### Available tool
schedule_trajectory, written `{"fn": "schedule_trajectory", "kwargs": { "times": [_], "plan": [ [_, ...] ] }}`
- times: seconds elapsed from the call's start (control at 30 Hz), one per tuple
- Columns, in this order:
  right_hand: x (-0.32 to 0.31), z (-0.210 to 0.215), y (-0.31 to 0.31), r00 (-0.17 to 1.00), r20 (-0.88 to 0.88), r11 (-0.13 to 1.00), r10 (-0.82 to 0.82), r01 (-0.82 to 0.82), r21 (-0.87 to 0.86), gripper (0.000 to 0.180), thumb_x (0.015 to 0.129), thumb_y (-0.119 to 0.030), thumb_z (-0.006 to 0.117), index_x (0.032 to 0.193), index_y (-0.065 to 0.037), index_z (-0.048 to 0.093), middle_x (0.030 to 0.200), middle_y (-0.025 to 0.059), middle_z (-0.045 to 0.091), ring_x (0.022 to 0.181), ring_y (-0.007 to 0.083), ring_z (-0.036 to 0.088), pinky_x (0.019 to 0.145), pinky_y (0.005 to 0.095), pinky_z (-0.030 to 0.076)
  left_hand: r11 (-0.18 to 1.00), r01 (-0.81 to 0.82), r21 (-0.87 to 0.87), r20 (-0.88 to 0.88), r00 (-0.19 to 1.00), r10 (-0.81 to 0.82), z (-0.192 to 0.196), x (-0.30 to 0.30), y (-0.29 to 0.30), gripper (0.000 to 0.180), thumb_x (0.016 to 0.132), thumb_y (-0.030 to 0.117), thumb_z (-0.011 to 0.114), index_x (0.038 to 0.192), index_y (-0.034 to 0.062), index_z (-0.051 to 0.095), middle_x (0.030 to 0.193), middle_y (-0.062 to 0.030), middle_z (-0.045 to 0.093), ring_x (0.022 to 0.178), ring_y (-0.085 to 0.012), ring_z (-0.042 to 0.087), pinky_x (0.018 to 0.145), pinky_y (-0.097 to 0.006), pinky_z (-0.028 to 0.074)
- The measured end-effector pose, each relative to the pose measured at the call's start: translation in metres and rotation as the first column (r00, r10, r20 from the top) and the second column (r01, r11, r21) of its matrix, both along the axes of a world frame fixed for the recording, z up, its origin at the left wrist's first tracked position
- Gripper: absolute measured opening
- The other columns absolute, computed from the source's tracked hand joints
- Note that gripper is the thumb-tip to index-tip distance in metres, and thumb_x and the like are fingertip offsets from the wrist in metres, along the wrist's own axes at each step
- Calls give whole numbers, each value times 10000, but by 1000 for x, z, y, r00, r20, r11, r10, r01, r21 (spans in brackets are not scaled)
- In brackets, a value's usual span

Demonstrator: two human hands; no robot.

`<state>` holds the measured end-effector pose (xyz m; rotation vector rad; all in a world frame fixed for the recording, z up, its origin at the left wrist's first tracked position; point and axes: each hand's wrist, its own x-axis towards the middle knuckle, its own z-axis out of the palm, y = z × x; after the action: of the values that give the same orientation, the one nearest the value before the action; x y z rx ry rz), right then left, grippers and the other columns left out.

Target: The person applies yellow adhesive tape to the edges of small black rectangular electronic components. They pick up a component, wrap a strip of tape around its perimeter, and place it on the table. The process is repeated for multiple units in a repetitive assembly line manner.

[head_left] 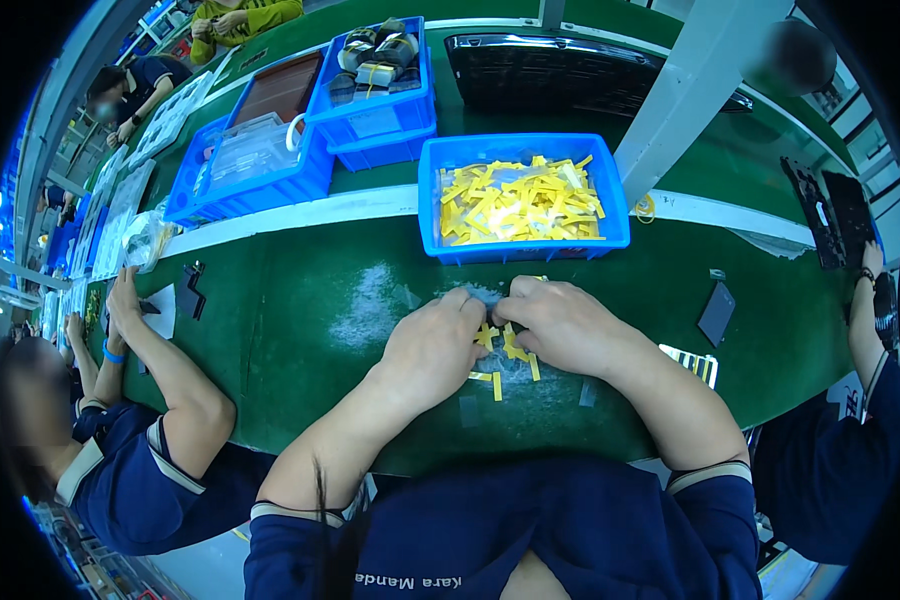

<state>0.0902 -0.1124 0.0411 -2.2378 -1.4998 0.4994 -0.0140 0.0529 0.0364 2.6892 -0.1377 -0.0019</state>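
Observation:
My left hand (434, 336) and my right hand (560, 322) are close together over the green table, fingers bent into pinches. Whatever sits between the fingertips is mostly hidden, so I cannot make out what either hand holds. Several small yellow strips (497, 386) lie just under and in front of the fingers, some of them overlapping. Beyond the hands stands a blue bin (526, 256) holding a heap of similar yellow strips (515, 200), some with whitish parts.
Blue crates (260, 196) with clear sheets and wrapped bundles stand at the back left. A grey post (705, 80) rises behind the bin. Dark flat pieces (716, 314) and a striped card (692, 364) lie to the right. Co-workers' arms (170, 370) reach in from both sides.

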Motion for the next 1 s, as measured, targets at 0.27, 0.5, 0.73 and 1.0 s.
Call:
{"fn": "schedule_trajectory", "kwargs": {
  "times": [0.27,0.5,0.73,1.0],
  "plan": [
    [-7,-1,-7,999,-43,999,17,-19,-38,93,754,-47,625,843,-29,608,890,136,564,863,317,597,753,422,486,999,-3,-46,-58,998,1,-7,-4,-4,173,743,114,687,853,37,577,838,-96,589,810,-302,605,704,-398,490],
    [-9,-3,-5,992,-118,999,-43,44,5,126,733,-45,635,856,-30,614,899,137,574,873,319,599,752,424,486,996,-23,-89,0,1000,23,0,-7,-13,226,751,173,707,874,40,571,893,-100,583,801,-291,609,704,-393,495],
    [-8,-2,-5,997,-72,1000,-14,13,-8,73,719,-51,646,781,-32,613,824,116,573,815,308,594,705,414,479,999,-8,-33,-53,999,6,-11,-9,-17,133,741,134,676,780,46,584,786,-101,587,775,-297,606,691,-403,491],
    [-3,1,-9,998,-10,973,-62,62,223,17,746,-43,611,750,-31,600,786,128,583,777,318,601,694,415,489,987,22,-161,72,997,-10,-2,-1,-12,90,720,93,662,748,54,586,721,-97,583,665,-277,605,605,-394,487]
  ]
}}
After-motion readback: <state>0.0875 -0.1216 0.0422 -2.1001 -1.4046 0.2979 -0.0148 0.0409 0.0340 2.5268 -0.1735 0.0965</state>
